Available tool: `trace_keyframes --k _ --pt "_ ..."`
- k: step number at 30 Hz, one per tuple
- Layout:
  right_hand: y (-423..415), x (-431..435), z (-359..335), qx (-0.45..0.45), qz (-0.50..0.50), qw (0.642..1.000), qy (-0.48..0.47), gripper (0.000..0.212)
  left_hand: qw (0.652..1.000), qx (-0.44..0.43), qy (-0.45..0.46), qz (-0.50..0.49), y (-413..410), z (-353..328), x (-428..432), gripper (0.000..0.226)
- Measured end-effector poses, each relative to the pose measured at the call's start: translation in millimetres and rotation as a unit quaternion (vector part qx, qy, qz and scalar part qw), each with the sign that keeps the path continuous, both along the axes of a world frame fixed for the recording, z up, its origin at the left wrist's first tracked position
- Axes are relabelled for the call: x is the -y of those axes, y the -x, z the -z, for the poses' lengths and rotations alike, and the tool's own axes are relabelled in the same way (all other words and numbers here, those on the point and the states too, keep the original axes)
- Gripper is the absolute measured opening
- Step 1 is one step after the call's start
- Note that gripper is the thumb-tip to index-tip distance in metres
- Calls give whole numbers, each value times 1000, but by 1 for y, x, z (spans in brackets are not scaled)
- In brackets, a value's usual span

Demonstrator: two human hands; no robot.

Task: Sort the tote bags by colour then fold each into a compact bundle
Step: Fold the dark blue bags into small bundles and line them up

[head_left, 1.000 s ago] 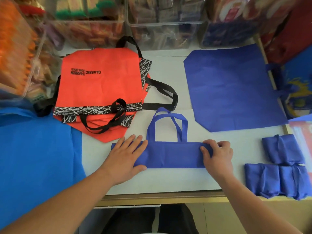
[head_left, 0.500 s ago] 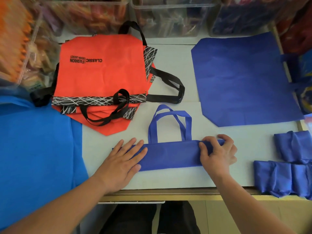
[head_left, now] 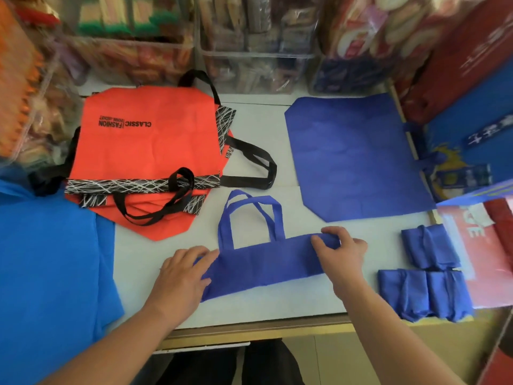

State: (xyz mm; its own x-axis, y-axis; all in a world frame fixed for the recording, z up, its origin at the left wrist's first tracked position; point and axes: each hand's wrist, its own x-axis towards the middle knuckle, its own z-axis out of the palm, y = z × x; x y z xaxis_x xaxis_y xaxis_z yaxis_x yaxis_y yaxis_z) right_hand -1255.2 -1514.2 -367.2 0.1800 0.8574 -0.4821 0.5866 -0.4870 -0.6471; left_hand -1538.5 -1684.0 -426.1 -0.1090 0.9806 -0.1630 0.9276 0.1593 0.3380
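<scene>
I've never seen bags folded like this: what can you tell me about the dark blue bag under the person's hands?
The dark blue bag looks like thin, matte, lightly creased fabric. It is folded into a long flat strip lying on the white table near its front edge. Two loop handles stick out flat from its far edge. The left hand presses flat on its left end; the right hand grips its right end, fingers curled over it.

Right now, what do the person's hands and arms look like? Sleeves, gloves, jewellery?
Both bare: left hand and right hand show no gloves or rings. The left forearm and right forearm are uncovered to the frame edge, no sleeve, watch or marking visible.
</scene>
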Motion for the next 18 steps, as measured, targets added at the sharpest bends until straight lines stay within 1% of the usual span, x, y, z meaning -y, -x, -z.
trace_keyframes --k 3,4,6,7,8,9,10,11,12,14,15,16,18 --pt "12 -28 -18 -31 -74 996 -32 18 999 -10 12 -52 3 1 -1 72" --pt "18 -38 -22 -36 -94 994 -40 22 998 -20 13 -61 2 2 0 72" --pt "30 -57 -28 -28 -116 990 -70 40 996 -22 8 -91 -2 7 2 70" --pt "34 -64 -29 1 -124 987 -105 50 994 -11 6 -111 -7 9 0 69" --pt "37 -68 -28 51 -138 978 -150 58 992 5 3 -130 -14 11 -2 68" --pt "40 -68 -27 110 -161 962 -189 62 989 20 2 -144 -22 13 -6 66" --pt "43 -62 -25 153 -192 947 -207 62 988 29 0 -150 -32 14 -10 64" --pt "48 -51 -21 165 -233 937 -203 59 988 32 -3 -149 -42 15 -14 63" --pt "52 -37 -16 157 -281 929 -184 55 989 33 -6 -145 -51 15 -18 63" --pt "57 -4 1 155 -376 907 -115 52 989 38 -12 -140 -65 15 -24 63" --pt "56 10 12 161 -407 896 -82 54 989 42 -18 -142 -70 15 -27 63" --pt "54 19 22 168 -424 888 -61 57 988 44 -24 -147 -73 15 -28 64" --pt "47 30 37 174 -435 881 -68 68 985 47 -32 -160 -74 13 -26 63"
